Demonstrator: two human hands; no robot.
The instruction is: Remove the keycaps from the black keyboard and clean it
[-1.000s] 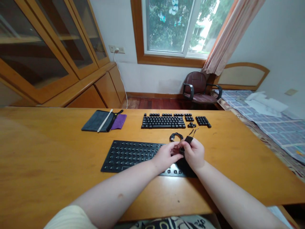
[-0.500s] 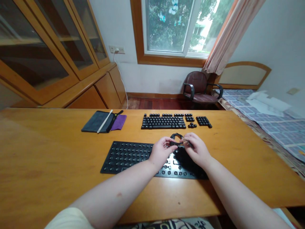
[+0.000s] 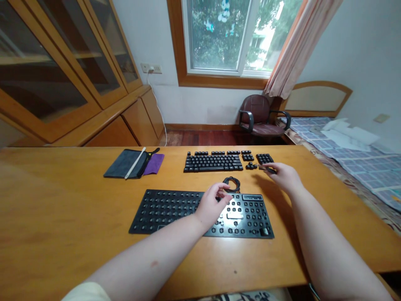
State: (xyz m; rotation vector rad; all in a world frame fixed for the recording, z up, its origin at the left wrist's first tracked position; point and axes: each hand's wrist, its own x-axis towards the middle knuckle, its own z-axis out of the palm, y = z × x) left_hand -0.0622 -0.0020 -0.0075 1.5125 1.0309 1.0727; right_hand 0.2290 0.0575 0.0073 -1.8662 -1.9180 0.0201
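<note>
Between the right fingers (image 3: 278,167), a dark tool (image 3: 271,171).

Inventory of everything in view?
Desk: 1, brown, front
Keyboard: 1, black, on desk
Keycaps: many, black, behind keyboard
Coiled cable: 1, black, behind keyboard
Pouch: 1, grey, desk's left
Strip: 1, white, on pouch
Cloth: 1, purple, at pouch edge
Tool: 1, dark, in right hand
Cabinet: 1, brown, left
Plug: 1, white, back wall
Window: 1, white, back wall
Curtain: 1, pink, beside window
Chair: 1, maroon, below window
Bed: 1, blue, right
Left hand: 1, bare, over keyboard
Right hand: 1, bare, near keycaps
</note>
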